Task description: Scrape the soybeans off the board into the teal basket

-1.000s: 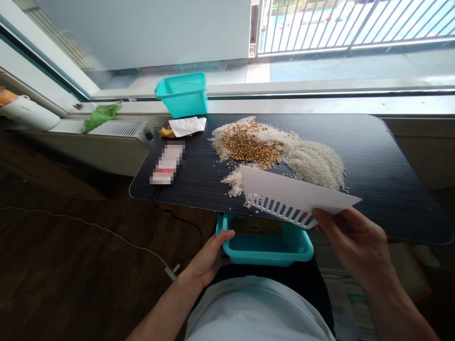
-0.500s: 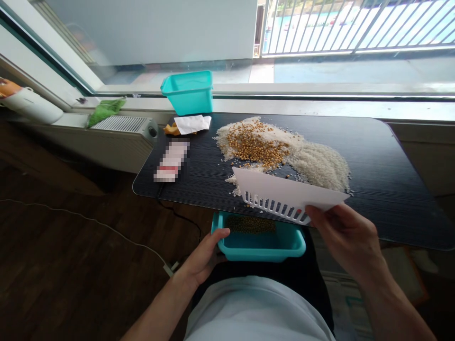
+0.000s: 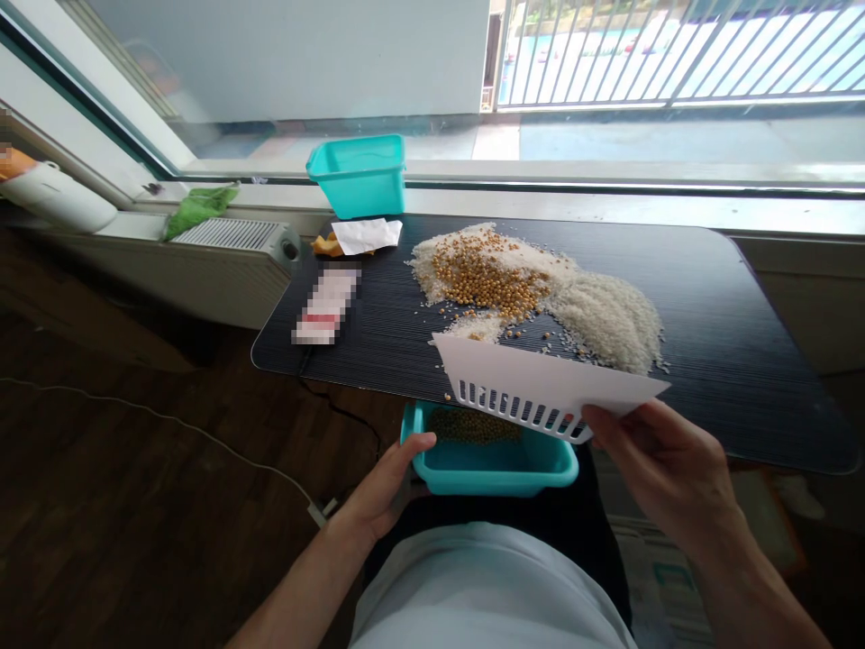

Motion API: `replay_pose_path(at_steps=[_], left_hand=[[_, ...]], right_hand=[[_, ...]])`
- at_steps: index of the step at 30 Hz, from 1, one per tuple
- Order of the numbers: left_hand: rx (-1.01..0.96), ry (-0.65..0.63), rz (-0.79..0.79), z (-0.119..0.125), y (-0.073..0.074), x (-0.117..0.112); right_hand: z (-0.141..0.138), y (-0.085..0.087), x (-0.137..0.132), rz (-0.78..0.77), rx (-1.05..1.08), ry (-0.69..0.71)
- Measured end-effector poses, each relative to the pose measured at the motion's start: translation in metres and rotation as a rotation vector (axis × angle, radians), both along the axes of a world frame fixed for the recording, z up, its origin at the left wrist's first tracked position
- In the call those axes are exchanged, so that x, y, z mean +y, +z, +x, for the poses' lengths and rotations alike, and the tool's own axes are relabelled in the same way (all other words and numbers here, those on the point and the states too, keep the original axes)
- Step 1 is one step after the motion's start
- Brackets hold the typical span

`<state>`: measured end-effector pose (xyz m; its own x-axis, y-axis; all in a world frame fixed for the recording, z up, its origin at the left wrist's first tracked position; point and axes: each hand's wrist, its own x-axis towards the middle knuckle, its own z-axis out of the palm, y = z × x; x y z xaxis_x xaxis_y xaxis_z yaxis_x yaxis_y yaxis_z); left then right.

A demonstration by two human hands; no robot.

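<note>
The right hand pinches a white slotted sheet at its right end, thumb on the near face. The left hand grips the left end of the near container, thumb laid over the rim; its remaining fingers are mostly hidden. Relative to the picture half a second ago, the sheet has shifted toward the person: its left tip sits lower in view, and the slotted edge now reaches the near edge of the surface, overlapping the far rim of the near container in view. Whether sheet and rim touch cannot be determined. The left hand and near container show little change. A small white patch of grains shows just beyond the sheet's upper edge, and a single loose bean lies at the surface edge beside the slots. This displacement appears to be a short drawing stroke, placing the slotted edge at the mouth of the near container; any material in front of the sheet is too small to confirm. Greenish beans occupy the far side of that container. The yellow-brown beans and the rice heap appear undisturbed behind the sheet, well inside the surface edge. The far container stands at the back left, apart from both hands.
</note>
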<state>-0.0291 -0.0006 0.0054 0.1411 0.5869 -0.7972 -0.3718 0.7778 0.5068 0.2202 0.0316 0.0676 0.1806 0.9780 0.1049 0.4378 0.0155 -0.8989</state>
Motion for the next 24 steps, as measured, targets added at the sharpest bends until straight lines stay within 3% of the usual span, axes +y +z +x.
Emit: replay_pose_path(at_steps=[6, 10, 15, 20, 24], left_hand=[[-0.015, -0.011, 0.014, -0.002, -0.001, -0.001], [-0.004, -0.004, 0.016, -0.003, 0.001, -0.001], [-0.003, 0.004, 0.004, -0.005, 0.0, -0.002], [0.02, 0.026, 0.017, -0.009, 0.001, -0.003], [0.026, 0.037, 0.004, -0.009, 0.002, -0.002]], right_hand=[[-0.013, -0.014, -0.003, 0.012, 0.065, -0.046], [-0.009, -0.022, 0.001, 0.054, 0.033, 0.024], [-0.007, -0.018, 0.0, 0.039, 0.044, 0.091], [-0.013, -0.008, -0.005, 0.002, 0.081, -0.021], [-0.021, -0.014, -0.01, -0.01, 0.157, -0.047]])
